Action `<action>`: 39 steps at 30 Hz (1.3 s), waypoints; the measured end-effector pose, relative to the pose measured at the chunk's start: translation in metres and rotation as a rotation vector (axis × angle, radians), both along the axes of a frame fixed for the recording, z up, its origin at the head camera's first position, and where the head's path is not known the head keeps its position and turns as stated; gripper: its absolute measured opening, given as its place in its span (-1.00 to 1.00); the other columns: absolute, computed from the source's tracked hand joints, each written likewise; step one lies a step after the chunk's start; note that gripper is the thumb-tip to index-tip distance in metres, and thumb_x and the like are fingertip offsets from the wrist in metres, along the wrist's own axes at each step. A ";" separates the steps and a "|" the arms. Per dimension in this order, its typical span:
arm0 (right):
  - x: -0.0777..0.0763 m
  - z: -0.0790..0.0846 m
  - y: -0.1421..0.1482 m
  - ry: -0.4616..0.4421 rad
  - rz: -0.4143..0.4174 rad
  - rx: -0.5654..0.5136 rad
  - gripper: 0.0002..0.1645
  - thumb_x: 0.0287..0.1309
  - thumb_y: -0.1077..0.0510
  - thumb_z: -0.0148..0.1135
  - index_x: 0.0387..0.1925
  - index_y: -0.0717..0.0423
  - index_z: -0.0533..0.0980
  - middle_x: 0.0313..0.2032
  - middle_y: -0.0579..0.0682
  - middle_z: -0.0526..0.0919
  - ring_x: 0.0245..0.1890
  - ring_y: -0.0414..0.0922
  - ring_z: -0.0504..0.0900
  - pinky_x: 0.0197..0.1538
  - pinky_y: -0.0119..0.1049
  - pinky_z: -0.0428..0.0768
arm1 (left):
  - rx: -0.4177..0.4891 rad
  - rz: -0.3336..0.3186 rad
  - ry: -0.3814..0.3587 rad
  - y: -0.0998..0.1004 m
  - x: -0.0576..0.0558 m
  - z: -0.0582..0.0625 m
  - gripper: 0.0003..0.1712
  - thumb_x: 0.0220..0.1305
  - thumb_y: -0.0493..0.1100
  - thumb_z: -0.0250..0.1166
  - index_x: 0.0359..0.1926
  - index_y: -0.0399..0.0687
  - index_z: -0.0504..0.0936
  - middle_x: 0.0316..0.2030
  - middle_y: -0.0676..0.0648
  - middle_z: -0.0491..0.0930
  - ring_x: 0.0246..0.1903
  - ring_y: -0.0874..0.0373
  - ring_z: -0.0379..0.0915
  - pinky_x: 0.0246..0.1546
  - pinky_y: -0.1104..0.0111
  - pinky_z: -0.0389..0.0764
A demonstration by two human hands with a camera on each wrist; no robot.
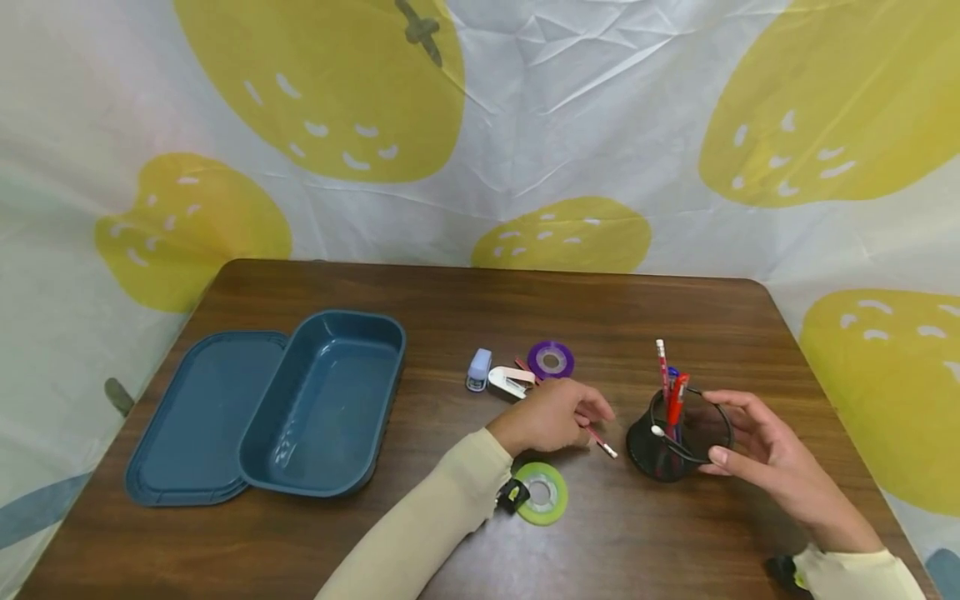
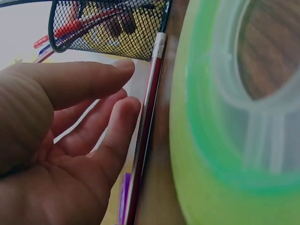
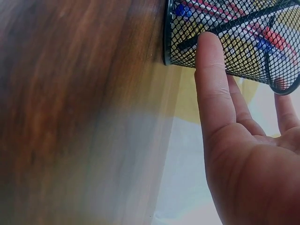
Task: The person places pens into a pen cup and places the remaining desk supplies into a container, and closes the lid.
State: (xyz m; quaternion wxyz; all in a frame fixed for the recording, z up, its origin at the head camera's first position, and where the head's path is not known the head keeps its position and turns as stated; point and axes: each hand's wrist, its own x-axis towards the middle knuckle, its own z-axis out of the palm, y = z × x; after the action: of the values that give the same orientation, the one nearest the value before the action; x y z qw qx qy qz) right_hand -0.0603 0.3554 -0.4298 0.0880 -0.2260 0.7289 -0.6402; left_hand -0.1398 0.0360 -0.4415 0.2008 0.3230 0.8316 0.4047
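Note:
A red pencil with a white eraser end [image 1: 606, 448] lies on the table. My left hand [image 1: 551, 417] is right over it, thumb and fingers apart; in the left wrist view the pencil [image 2: 149, 103] runs just past the fingertips. A black mesh pen cup [image 1: 660, 446] stands to the right, leaning slightly in the head view. It holds a red pen [image 1: 677, 398], a blue pen and another pencil [image 1: 662, 360], plus a white-tipped black stick [image 1: 658, 431]. My right hand [image 1: 772, 450] grips the cup from its right side, thumb and index finger at the rim.
Near the left wrist lies a green tape roll [image 1: 553, 504]. Behind the left hand are a purple tape roll [image 1: 551, 360], a white stapler [image 1: 512, 382] and a small light-blue item [image 1: 478, 369]. Farther left, a blue tray [image 1: 315, 479] overlaps its flat lid [image 1: 187, 417].

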 end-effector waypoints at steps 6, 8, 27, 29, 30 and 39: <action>-0.001 -0.001 0.001 0.004 -0.001 -0.004 -0.19 0.29 0.70 0.00 0.52 0.33 0.15 0.31 0.05 0.52 0.16 -0.14 0.71 -0.17 -0.05 0.81 | -0.090 0.043 0.093 -0.002 0.000 0.005 -0.57 0.04 -0.36 0.62 -0.04 0.02 0.82 -0.17 0.09 0.82 -0.20 0.36 0.64 -0.11 0.60 0.53; -0.001 -0.002 0.001 0.011 0.008 -0.011 -0.18 0.29 0.70 -0.01 0.53 0.34 0.13 0.32 0.04 0.52 0.18 -0.14 0.70 -0.17 -0.05 0.81 | -0.105 0.055 0.086 -0.003 0.000 0.006 -0.59 0.04 -0.37 0.61 -0.06 0.02 0.83 -0.20 0.08 0.82 -0.22 0.36 0.62 -0.14 0.60 0.53; 0.001 -0.003 0.000 -0.009 -0.031 0.044 -0.20 0.33 0.65 0.03 0.53 0.32 0.14 0.32 0.00 0.52 0.16 -0.16 0.69 -0.17 -0.03 0.81 | -0.144 0.014 0.106 -0.007 -0.001 0.000 -0.65 0.04 -0.41 0.59 -0.18 0.07 0.85 -0.29 0.18 0.80 -0.33 0.47 0.54 -0.21 0.63 0.49; 0.002 -0.002 0.000 -0.016 -0.042 0.067 -0.21 0.34 0.64 0.04 0.53 0.32 0.14 0.30 0.01 0.52 0.14 -0.16 0.69 -0.18 -0.01 0.81 | -0.137 0.005 0.107 -0.007 -0.002 0.000 -0.68 0.08 -0.41 0.56 -0.17 0.06 0.85 -0.28 0.18 0.80 -0.34 0.47 0.54 -0.21 0.63 0.49; 0.001 -0.001 -0.001 -0.018 -0.046 0.077 -0.22 0.34 0.63 0.05 0.53 0.32 0.14 0.30 0.01 0.51 0.14 -0.17 0.69 -0.18 0.00 0.81 | -0.133 0.000 0.103 -0.008 -0.002 -0.001 -0.69 0.10 -0.40 0.55 -0.17 0.05 0.85 -0.28 0.17 0.80 -0.33 0.48 0.54 -0.20 0.63 0.50; 0.002 0.000 -0.002 -0.030 -0.065 0.108 -0.24 0.36 0.61 0.07 0.52 0.32 0.14 0.29 0.01 0.50 0.14 -0.18 0.68 -0.16 0.01 0.81 | -0.118 -0.042 0.152 -0.005 -0.004 -0.005 -0.72 0.26 -0.36 0.47 -0.10 0.09 0.85 -0.21 0.19 0.82 -0.25 0.48 0.63 -0.14 0.66 0.51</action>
State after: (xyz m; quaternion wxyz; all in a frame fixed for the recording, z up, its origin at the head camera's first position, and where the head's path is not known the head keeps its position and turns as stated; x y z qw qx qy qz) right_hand -0.0583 0.3536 -0.4294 0.0900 -0.1875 0.7679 -0.6059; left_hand -0.1441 0.0306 -0.4466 0.1643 0.3578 0.8599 0.3250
